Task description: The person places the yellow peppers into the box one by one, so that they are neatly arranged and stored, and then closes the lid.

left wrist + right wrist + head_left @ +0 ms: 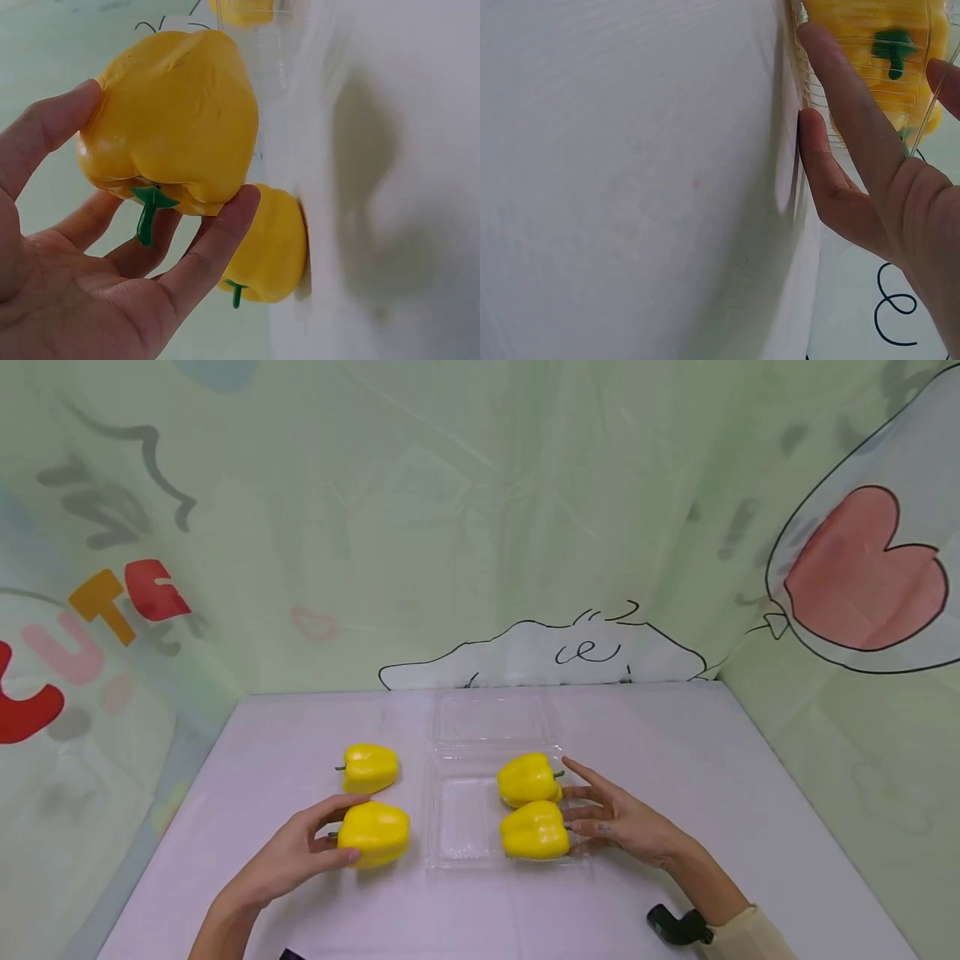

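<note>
My left hand (303, 847) grips a yellow bell pepper (375, 833) between thumb and fingers. In the left wrist view this pepper (176, 120) hangs above the table, its green stem toward the palm. Another yellow pepper (371, 767) lies on the table just beyond the left hand. Two more peppers, a far one (527, 779) and a near one (535, 831), lie side by side in the right part of a clear plastic container (465, 818). At its right wall, my right hand (622, 822) rests with extended fingers (847, 90) against the plastic.
The container's clear lid (491, 718) lies folded back toward the far table edge. A black curved object (678, 927) sits by the right wrist. Printed green cloth (420, 527) hangs around the white table (637, 727).
</note>
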`<state>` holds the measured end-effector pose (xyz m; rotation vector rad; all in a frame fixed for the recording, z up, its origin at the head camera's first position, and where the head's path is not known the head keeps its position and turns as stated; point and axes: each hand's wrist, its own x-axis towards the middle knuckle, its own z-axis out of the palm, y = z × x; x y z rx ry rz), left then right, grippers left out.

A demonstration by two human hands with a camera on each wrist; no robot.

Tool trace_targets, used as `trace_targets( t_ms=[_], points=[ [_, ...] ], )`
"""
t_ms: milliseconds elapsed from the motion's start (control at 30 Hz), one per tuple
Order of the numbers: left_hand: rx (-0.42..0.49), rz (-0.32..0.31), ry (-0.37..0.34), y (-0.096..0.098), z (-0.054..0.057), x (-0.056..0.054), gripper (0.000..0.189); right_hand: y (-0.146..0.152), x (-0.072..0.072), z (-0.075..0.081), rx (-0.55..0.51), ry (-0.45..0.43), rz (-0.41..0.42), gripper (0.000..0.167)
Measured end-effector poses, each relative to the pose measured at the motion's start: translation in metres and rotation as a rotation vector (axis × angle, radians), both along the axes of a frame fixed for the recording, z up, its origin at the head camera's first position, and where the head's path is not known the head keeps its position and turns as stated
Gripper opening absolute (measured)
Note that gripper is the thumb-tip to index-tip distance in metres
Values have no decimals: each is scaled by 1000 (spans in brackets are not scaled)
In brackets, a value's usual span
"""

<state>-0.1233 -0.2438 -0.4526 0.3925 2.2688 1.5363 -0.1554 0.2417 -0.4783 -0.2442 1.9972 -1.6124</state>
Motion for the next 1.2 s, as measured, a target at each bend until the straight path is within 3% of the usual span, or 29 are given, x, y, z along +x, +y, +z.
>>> trace_targets(
  t_ms=[300, 800, 1200],
  points=[
    [57, -23, 54, 10, 9, 2, 66, 0, 0, 0, -9, -13, -3, 104],
    [69, -52, 32, 41, 27, -4, 67, -1, -2, 0, -4, -23, -8, 105],
    [30, -92, 51, 73, 28, -5, 64, -2, -1, 1, -8, -26, -13, 105]
  ],
)
